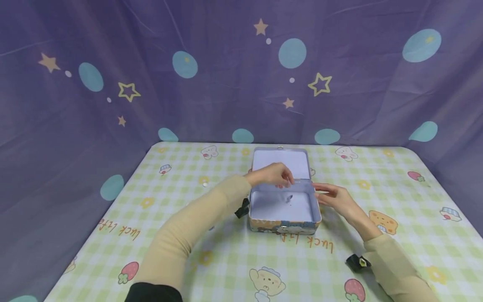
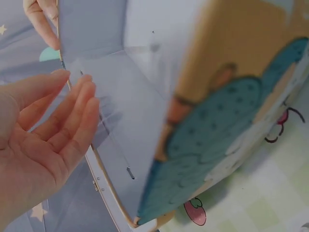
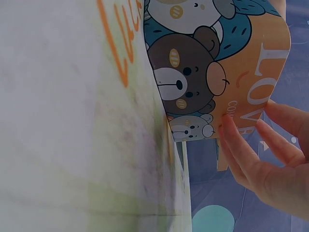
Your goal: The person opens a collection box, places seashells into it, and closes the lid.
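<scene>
Tin box (image 1: pixel 264 227) open on top: drop-in room over its front half. Raised lid (image 1: pixel 281 159) walls off the rear, left hand (image 1: pixel 274 174) hangs over the back part, left sleeve (image 1: pixel 200 214) bars the left, right hand (image 1: pixel 337 200) the right. Front approach over bench (image 1: pixel 226 272) passable.

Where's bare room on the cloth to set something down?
Bare cloth in front of the tin, between the left sleeve and the black item near the right sleeve. Also between the right hand and the cloth's right edge. Crowded at the tin: left hand over its opening, right hand at its side, another black item by its left wall.
</scene>
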A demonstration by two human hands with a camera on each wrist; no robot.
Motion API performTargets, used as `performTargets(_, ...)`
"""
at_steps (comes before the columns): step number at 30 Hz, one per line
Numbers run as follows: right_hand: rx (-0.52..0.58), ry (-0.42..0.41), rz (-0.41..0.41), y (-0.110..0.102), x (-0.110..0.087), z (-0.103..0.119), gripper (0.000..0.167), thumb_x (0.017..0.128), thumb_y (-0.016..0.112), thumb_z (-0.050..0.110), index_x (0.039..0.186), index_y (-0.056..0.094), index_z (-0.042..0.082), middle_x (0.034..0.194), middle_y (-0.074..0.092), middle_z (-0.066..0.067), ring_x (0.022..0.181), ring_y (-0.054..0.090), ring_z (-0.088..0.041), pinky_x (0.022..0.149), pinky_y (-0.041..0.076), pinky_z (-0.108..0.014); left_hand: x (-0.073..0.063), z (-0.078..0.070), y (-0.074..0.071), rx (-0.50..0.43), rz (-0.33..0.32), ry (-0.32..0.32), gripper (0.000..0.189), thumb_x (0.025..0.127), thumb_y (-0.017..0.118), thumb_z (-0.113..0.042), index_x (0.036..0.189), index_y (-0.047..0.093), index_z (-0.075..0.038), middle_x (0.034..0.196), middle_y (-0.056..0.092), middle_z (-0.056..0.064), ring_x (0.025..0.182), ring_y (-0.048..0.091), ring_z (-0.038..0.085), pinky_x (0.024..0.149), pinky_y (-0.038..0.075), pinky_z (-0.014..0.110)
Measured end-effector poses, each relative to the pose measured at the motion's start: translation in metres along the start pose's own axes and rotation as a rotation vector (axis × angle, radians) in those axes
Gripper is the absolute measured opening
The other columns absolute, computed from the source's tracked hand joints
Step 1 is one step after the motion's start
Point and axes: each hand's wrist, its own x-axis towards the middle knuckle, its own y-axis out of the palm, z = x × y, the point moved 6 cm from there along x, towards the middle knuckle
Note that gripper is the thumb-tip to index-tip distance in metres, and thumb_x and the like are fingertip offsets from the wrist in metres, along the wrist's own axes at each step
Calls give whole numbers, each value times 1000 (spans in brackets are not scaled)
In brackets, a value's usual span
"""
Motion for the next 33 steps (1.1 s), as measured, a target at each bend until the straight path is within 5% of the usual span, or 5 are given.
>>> performTargets(8, 10, 2, 1, -1, 1, 0, 52, 85, 59, 22, 127, 43, -5, 126, 43, -26, 95, 58, -14, 79, 47, -24, -11, 5, -1, 53, -5, 24, 20, 85, 56, -5, 102, 63, 1, 87, 66, 8, 68, 59, 16, 59, 46, 16)
performTargets(16, 9, -11, 12, 0, -1, 2, 51, 86, 58, 21, 127, 42, -5, 126, 43, -26, 94, 58, -10, 80, 47, -25, -43, 3, -11, 92, -93, 102, 22, 85, 58, -13, 104, 64, -6, 92, 64, 4, 84, 58, 14, 74, 44, 19)
performTargets(26, -3, 6, 8, 0, -2, 0, 52, 86, 57, 22, 128, 42, -5, 126, 43, -27, 96, 58, -15, 80, 48, -25, -89, 20, -24, -30, -268, 119, 24, 85, 58, -13, 107, 62, -5, 92, 63, 6, 81, 58, 17, 69, 46, 20)
performTargets(33, -6, 17, 5, 0, -2, 1, 53, 86, 58, 24, 128, 42, -4, 126, 43, -26, 94, 58, -11, 79, 48, -25, -104, 42, -24, -79, -352, 66, 26, 86, 57, -16, 109, 61, -5, 96, 62, 6, 84, 57, 18, 73, 46, 24)
